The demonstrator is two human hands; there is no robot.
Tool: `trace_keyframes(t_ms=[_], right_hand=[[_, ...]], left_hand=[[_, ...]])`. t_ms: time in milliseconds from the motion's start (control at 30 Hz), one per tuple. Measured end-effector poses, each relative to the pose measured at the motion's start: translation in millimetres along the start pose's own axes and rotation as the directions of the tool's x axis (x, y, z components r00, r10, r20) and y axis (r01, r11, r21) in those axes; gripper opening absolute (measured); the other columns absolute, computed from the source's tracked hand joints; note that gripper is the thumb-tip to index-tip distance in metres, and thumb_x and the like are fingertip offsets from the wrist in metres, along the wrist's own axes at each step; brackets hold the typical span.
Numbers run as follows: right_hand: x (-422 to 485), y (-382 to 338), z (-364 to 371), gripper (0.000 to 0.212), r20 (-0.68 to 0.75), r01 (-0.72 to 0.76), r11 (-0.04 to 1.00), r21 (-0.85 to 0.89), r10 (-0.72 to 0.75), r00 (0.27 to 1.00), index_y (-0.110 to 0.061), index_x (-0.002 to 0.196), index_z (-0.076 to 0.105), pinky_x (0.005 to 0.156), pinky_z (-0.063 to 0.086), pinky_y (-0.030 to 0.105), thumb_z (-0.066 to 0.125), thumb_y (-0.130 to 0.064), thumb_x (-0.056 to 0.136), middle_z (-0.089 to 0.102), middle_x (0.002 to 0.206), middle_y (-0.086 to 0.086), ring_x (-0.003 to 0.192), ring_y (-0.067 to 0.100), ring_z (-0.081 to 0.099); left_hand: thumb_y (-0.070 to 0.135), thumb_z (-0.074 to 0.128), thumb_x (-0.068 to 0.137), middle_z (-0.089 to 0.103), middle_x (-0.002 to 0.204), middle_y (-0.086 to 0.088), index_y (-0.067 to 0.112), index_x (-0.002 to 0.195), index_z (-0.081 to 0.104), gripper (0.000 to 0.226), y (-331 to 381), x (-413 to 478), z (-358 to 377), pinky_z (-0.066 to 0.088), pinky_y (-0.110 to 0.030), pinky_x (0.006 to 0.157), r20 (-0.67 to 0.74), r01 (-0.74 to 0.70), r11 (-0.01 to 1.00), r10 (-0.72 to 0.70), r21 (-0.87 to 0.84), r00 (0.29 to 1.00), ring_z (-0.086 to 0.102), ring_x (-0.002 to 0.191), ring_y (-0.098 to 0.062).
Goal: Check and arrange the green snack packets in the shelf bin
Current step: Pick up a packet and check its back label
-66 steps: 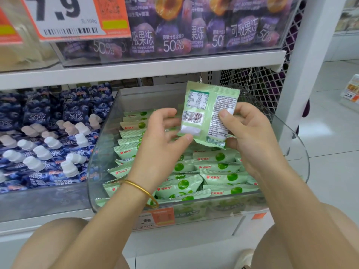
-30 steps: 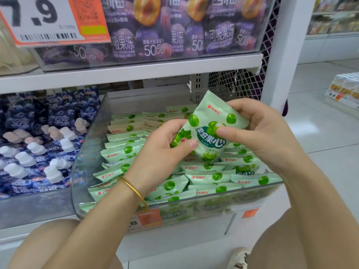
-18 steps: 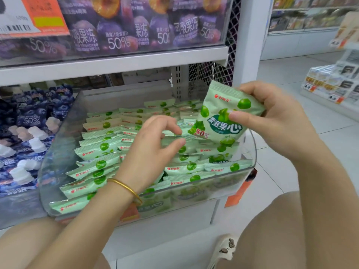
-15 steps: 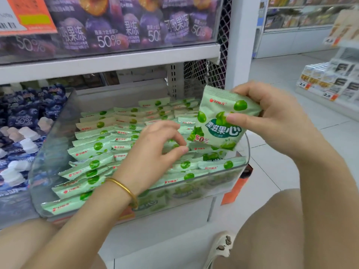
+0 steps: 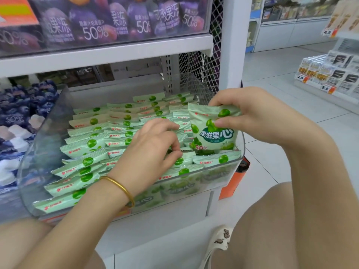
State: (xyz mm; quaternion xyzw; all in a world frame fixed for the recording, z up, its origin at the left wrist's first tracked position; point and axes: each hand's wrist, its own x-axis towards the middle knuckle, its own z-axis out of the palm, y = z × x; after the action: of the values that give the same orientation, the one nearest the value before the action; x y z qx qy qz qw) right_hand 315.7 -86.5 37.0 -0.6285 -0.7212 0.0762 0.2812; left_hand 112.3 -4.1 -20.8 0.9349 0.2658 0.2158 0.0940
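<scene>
Bright, even shop light; soft motion blur, wide-angle bending at the edges.

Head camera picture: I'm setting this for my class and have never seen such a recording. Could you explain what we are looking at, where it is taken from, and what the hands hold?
There is no machine here. The camera sits on a person's head and looks down at their own bare hands in a shop aisle. In front is a clear shelf bin filled with rows of green snack packets. The right hand pinches one packet upright, front facing us, over the bin's right end. The left hand, with a gold bangle on its wrist, rests among the rows, fingertips between packets. Purple pouches fill the shelf above.
</scene>
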Motion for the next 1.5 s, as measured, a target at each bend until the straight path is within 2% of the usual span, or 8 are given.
trace_keyframes(t_ms=[300,467,600,733,967,1200,1333,1500], right_hand=[[3.7,-4.5,2.3,0.026,0.057,-0.009,0.997,-0.077,0.013,0.998,-0.02,0.108,0.065,0.069,0.033,0.0,0.069,-0.012,0.083,0.052,0.086,-0.025,0.083,-0.008,0.045],[3.2,-8.4,17.8,0.025,0.028,-0.046,0.984,-0.171,0.052,0.998,-0.014,0.108,0.066,0.079,0.038,0.023,0.07,-0.012,0.083,0.057,0.091,-0.009,0.092,0.013,0.052],[-2.7,-15.9,20.4,0.021,0.089,-0.048,0.867,-0.496,0.105,0.99,-0.022,0.105,0.062,0.076,0.035,0.031,0.064,-0.022,0.084,0.051,0.082,-0.007,0.09,0.018,0.042],[-1.7,-25.9,19.1,0.025,0.069,-0.082,0.906,-0.415,0.121,0.99,-0.022,0.108,0.062,0.081,0.045,0.036,0.067,-0.026,0.083,0.063,0.1,-0.001,0.097,0.023,0.054],[2.9,-30.2,25.7,0.013,0.124,-0.036,0.818,-0.574,0.13,0.984,-0.024,0.099,0.058,0.064,0.035,0.029,0.062,-0.02,0.087,0.042,0.075,-0.009,0.083,0.019,0.043],[4.1,-21.2,39.0,0.025,0.209,-0.065,0.853,-0.519,0.2,0.957,-0.027,0.11,0.062,0.077,0.047,0.031,0.065,-0.023,0.085,0.058,0.098,-0.004,0.105,0.021,0.055],[-1.2,-17.6,35.0,0.033,0.169,-0.122,0.943,-0.31,0.181,0.969,-0.026,0.118,0.064,0.091,0.046,0.037,0.066,-0.033,0.085,0.064,0.116,-0.008,0.11,0.014,0.055],[-4.2,-13.2,43.4,0.018,0.119,-0.17,0.963,-0.209,0.198,0.973,-0.025,0.1,0.071,0.085,0.048,0.038,0.068,-0.031,0.083,0.069,0.101,-0.007,0.098,0.015,0.059]], left_hand=[[0.033,0.057,0.083,0.059,0.118,0.0,0.018,0.076,0.062,0.017,-3.2,-0.5,0.3,0.038,-0.045,0.1,0.012,-0.026,0.999,0.025,0.045,1.0,0.046,0.119,-0.025],[0.037,0.061,0.077,0.059,0.109,0.002,0.021,0.081,0.068,0.018,-4.3,-1.9,-2.2,0.04,-0.043,0.095,-0.01,-0.027,1.0,0.028,0.009,1.0,0.047,0.11,-0.023],[0.031,0.072,0.077,0.058,0.105,0.004,0.02,0.087,0.068,0.015,-4.1,-1.9,-2.1,0.038,-0.039,0.096,-0.034,-0.011,1.0,0.01,-0.008,0.999,0.045,0.108,-0.019],[0.033,0.07,0.076,0.057,0.105,0.007,0.022,0.089,0.067,0.017,-3.7,-1.4,-3.0,0.035,-0.032,0.095,-0.024,0.013,1.0,-0.013,-0.029,1.0,0.042,0.107,-0.015],[0.025,0.073,0.077,0.06,0.101,0.006,0.02,0.084,0.069,0.009,-3.6,-2.4,-1.3,0.041,-0.041,0.092,-0.027,-0.025,0.999,0.024,-0.043,0.999,0.047,0.103,-0.019],[0.026,0.071,0.078,0.06,0.103,0.004,0.019,0.09,0.069,0.014,-3.1,-2.6,-1.5,0.041,-0.042,0.092,-0.033,-0.02,0.999,0.019,-0.03,0.999,0.047,0.105,-0.021],[0.022,0.072,0.077,0.059,0.103,0.004,0.019,0.082,0.068,0.007,-2.5,-2.5,-1.4,0.04,-0.04,0.092,-0.039,-0.023,0.999,0.021,-0.049,0.999,0.047,0.105,-0.02],[0.017,0.072,0.078,0.061,0.103,0.002,0.018,0.075,0.065,0.008,-2.4,-2.4,0.1,0.04,-0.04,0.091,-0.036,-0.045,0.998,0.044,-0.048,0.998,0.048,0.104,-0.022]])
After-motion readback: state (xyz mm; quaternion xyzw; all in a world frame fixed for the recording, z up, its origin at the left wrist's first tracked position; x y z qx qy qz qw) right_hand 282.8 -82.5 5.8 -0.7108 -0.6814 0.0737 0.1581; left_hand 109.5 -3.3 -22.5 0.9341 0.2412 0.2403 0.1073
